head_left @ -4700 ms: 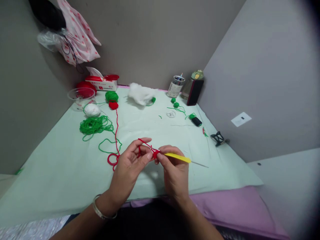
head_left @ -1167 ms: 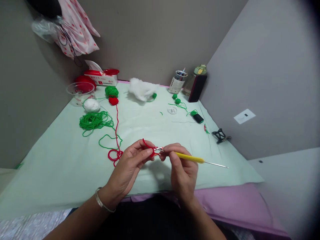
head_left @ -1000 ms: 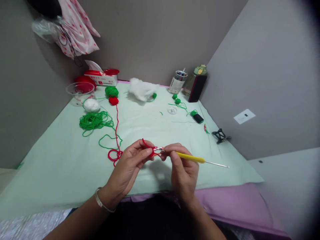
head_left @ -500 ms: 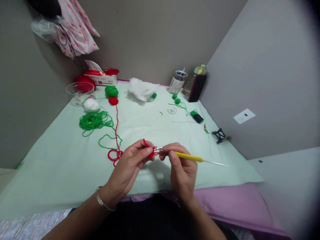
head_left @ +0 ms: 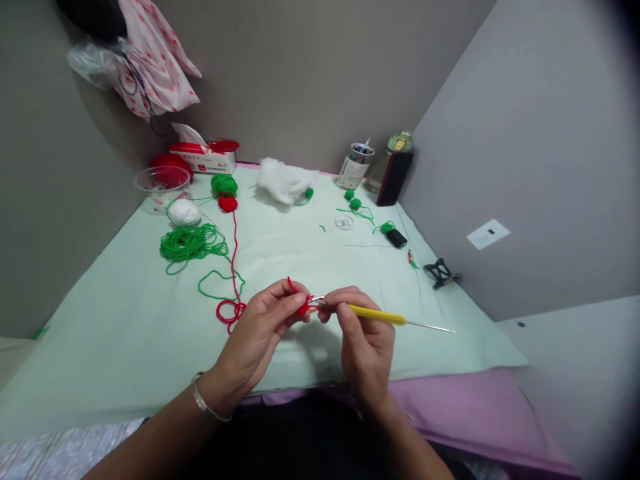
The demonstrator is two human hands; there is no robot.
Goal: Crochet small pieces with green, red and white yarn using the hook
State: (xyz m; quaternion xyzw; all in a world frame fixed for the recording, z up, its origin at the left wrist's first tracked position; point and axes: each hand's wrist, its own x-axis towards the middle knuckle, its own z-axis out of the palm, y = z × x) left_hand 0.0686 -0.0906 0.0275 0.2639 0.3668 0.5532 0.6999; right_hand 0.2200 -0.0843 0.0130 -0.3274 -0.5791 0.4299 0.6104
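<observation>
Between the thumb and fingers of my left hand point(head_left: 267, 319) is a small piece of red crochet work point(head_left: 303, 307), with a short red strand sticking up from it. My right hand point(head_left: 365, 333) grips a crochet hook point(head_left: 377, 315) with a yellow handle; its metal tip meets the red piece, and its other thin end points right. Red yarn point(head_left: 234, 253) runs from a small red ball point(head_left: 228, 203) down to loose loops beside my left wrist. How the yarn passes through my left fingers is hidden.
Green yarn point(head_left: 187, 244), a white ball point(head_left: 185, 212) and a plastic tub point(head_left: 163, 193) lie left. White stuffing point(head_left: 285, 181) is at the back. A pen can point(head_left: 355, 167), phone point(head_left: 395, 179), small green pieces point(head_left: 355, 203) and a black clip point(head_left: 440, 273) stand or lie right.
The view has shifted very slightly. Both hands keep nearly the same pose, with the hook tip still at the red piece.
</observation>
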